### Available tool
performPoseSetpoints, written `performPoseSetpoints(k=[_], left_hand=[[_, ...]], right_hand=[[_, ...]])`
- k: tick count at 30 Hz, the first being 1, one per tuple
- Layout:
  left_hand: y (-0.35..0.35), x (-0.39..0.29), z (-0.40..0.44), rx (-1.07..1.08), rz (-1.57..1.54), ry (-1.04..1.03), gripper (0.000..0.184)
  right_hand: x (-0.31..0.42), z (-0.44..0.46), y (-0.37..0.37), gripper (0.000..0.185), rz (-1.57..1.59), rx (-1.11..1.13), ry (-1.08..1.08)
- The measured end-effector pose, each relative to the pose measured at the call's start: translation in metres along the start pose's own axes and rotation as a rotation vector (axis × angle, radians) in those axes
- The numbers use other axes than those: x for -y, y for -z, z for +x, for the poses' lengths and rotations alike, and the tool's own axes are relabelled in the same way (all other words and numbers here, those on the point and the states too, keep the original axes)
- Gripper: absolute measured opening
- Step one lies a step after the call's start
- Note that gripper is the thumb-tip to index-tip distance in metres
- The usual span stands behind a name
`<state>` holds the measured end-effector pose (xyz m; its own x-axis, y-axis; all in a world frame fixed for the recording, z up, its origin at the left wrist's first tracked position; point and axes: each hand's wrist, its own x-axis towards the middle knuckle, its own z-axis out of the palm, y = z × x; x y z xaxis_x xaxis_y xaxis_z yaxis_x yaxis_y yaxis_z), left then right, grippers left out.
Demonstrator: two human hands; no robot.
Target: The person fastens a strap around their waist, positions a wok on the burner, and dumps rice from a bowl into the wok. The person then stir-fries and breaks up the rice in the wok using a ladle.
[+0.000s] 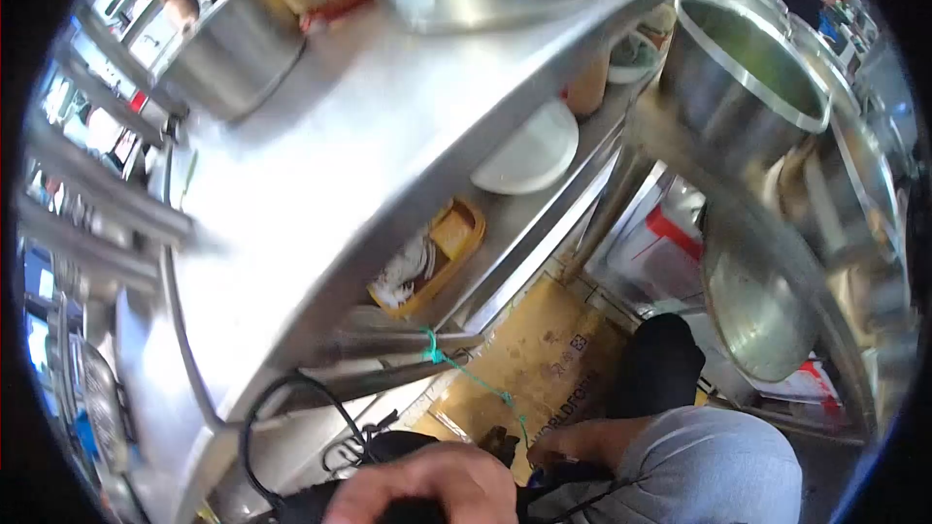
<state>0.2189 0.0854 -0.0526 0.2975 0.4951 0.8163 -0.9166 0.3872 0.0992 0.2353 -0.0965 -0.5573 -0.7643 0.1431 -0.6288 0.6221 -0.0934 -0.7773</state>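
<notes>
Close to the camera at the bottom centre is my left hand (427, 485), blurred, its fingers curled; what they hold, if anything, is hidden. Lower right of centre, my right hand (558, 444) reaches left from a grey sleeve (723, 466), low over brown cardboard (553, 349). Its fingertips are too dark and small to read. A thin green string (476, 376) runs from a knot on the table's lower rail down to near that hand. Left of my left hand hangs a looped black cord (254, 427).
A steel table (320, 165) fills the left, with steel pots on top. Its undershelf holds a white bowl (534, 150) and a yellow tray (456, 243). At right stand a large pot (748, 68) and a steel lid or bowl (762, 311). Another person's hand (182, 12) touches a pot.
</notes>
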Motion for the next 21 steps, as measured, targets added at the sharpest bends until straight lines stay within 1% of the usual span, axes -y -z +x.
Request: performPoseSetpoints(k=[1,3,4,5,6,7,8,9,11,13,15,16,17,18,19,20,21], left_hand=[[0.008,-0.007,0.011,0.151,-0.136,0.281,0.042],[0.004,0.005,0.054,0.257,-0.364,0.464,0.042],[-0.004,0.006,0.074,0.197,-0.399,0.55,0.041],[-0.009,0.006,0.083,0.182,-0.414,0.564,0.041],[-0.017,0.004,0.085,0.085,-0.384,0.511,0.039],[-0.026,0.003,0.088,-0.013,-0.348,0.456,0.038],[-0.031,-0.002,0.097,-0.076,-0.287,0.463,0.037],[-0.035,-0.005,0.109,-0.094,-0.288,0.463,0.037],[-0.042,-0.012,0.129,-0.199,-0.178,0.524,0.036],[-0.048,-0.006,0.131,-0.239,-0.225,0.525,0.038],[-0.049,0.009,0.138,-0.176,-0.254,0.341,0.041],[-0.044,0.012,0.147,-0.181,-0.248,0.343,0.041],[-0.037,0.015,0.158,-0.068,-0.312,0.417,0.042],[-0.034,0.017,0.165,0.045,-0.372,0.488,0.043],[-0.042,0.016,0.164,0.037,-0.356,0.49,0.043],[-0.054,0.016,0.159,-0.062,-0.293,0.39,0.042],[-0.064,0.017,0.162,-0.154,-0.233,0.287,0.042]], right_hand=[[0.001,-0.008,0.009,0.032,0.029,-0.032,-0.011],[-0.003,-0.03,0.031,0.032,0.141,-0.138,-0.041],[-0.011,-0.042,0.042,0.032,0.253,-0.226,-0.043],[-0.035,-0.044,0.045,0.025,0.691,-0.302,0.169],[-0.009,-0.104,0.074,0.019,0.704,-0.434,0.004],[0.05,-0.183,0.101,0.024,0.949,-0.613,0.013],[0.03,-0.173,0.102,0.017,1.06,-0.748,-0.01],[0.014,-0.167,0.104,0.01,1.165,-0.881,-0.037],[0.042,-0.181,0.13,0.009,1.7,-1.188,0.172],[0.058,-0.189,0.165,0.016,1.866,-1.323,0.338],[0.07,-0.183,0.203,0.021,1.91,-1.49,0.576],[0.07,-0.172,0.223,0.021,1.999,-1.521,0.521],[0.066,-0.16,0.241,0.022,2.086,-1.548,0.466],[0.058,-0.154,0.259,0.022,2.087,-1.532,0.467],[0.053,-0.148,0.274,0.02,2.022,-1.44,0.404],[0.054,-0.14,0.281,0.019,1.954,-1.347,0.343],[0.056,-0.134,0.28,0.019,1.95,-1.332,0.343]])
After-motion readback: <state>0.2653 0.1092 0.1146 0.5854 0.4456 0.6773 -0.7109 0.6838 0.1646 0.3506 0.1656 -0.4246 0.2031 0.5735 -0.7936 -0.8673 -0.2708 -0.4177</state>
